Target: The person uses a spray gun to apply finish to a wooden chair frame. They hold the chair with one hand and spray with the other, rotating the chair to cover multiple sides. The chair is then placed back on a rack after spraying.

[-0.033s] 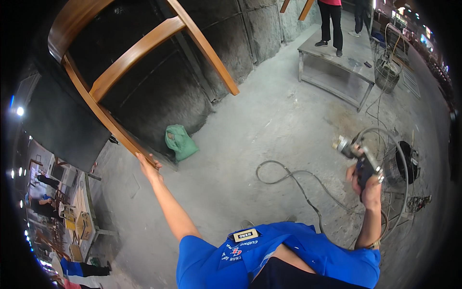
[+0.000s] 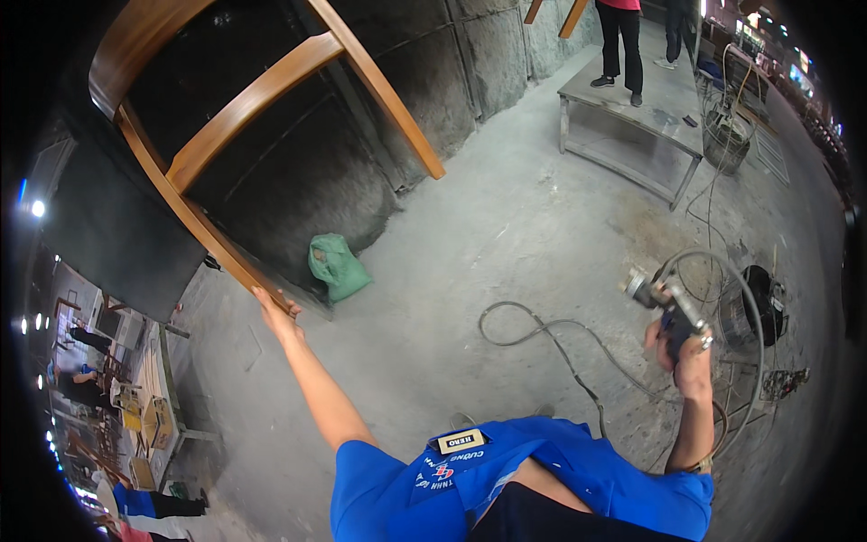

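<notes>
My left hand (image 2: pixel 280 313) is closed around the lower end of a long post of a glossy brown wooden chair-back frame (image 2: pixel 257 88). The frame is held up at the upper left; a curved broad rail and a curved crosspiece join its two posts. On the right, my right hand (image 2: pixel 691 361) grips a spray gun (image 2: pixel 668 307), its metal front end aimed toward the left and away from the frame's lower end by a wide gap. A grey hose (image 2: pixel 757 312) loops up beside the gun. The gun is slightly blurred, so its trigger cannot be made out.
A green sack (image 2: pixel 338 269) sits on the floor against the dark wall. At the far right a person (image 2: pixel 619 50) stands on a low grey platform (image 2: pixel 632 99). A hose (image 2: pixel 551 323) snakes over the floor. A bucket (image 2: pixel 725 144) and a black container (image 2: pixel 763 303) stand right; a worktable (image 2: pixel 172 388) stands left.
The spray gun in my right hand has shifted slightly down and left. My left hand and the chair-back frame have barely moved.
</notes>
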The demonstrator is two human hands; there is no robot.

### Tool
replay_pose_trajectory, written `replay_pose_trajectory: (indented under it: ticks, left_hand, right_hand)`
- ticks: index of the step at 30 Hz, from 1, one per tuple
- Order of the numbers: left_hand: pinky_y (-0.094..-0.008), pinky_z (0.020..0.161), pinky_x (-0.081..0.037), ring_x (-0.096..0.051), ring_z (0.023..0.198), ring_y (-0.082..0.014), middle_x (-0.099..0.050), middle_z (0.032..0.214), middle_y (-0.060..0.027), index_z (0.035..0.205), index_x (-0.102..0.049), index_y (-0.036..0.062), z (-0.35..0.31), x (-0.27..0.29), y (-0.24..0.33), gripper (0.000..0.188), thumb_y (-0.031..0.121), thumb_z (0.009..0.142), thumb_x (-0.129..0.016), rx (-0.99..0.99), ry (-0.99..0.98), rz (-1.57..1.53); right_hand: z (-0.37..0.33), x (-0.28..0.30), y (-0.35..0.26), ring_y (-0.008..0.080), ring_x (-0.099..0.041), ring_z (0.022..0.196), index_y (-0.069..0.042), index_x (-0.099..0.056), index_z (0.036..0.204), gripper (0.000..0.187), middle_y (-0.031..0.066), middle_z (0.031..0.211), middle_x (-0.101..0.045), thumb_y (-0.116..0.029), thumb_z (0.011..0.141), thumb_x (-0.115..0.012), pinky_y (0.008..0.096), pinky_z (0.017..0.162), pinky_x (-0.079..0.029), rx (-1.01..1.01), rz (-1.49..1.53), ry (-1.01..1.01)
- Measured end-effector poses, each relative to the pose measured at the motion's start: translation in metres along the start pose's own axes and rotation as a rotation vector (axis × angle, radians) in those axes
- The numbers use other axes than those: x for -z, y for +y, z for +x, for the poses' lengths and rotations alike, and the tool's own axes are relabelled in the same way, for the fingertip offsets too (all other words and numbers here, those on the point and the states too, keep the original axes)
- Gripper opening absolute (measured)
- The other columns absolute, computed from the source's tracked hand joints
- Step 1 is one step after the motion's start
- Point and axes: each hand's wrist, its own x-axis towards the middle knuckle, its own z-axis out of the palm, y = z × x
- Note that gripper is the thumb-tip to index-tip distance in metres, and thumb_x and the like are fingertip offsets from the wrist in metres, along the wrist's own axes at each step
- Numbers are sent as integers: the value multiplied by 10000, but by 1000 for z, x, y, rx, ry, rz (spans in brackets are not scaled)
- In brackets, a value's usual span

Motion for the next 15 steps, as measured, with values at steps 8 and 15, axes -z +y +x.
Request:
replay_pose_trajectory:
  ticks: [8, 15]
  left_hand:
    - [-290, 568, -558, -621, 733, -168, -576, 1110, -80, 1385, -499, 21, -10, -16, -17, 834, 700, 919, -629, 80, 85, -56]
    - [-298, 563, -559, -647, 750, -174, -599, 1183, -102, 1454, -475, 24, -30, -6, -7, 852, 701, 947, -581, 108, -125, 128]
  right_hand:
    - [21, 19, 27, 36, -414, 481, 35, -552, 1416, 1102, 56, 741, -641, -899, 843, -433, 227, 454, -327, 65, 77, 5]
    - [81, -18, 6, 22, -376, 454, -6, -312, 1575, 1289, 72, 770, -605, -988, 742, -341, 191, 437, -294, 404, 288, 84]
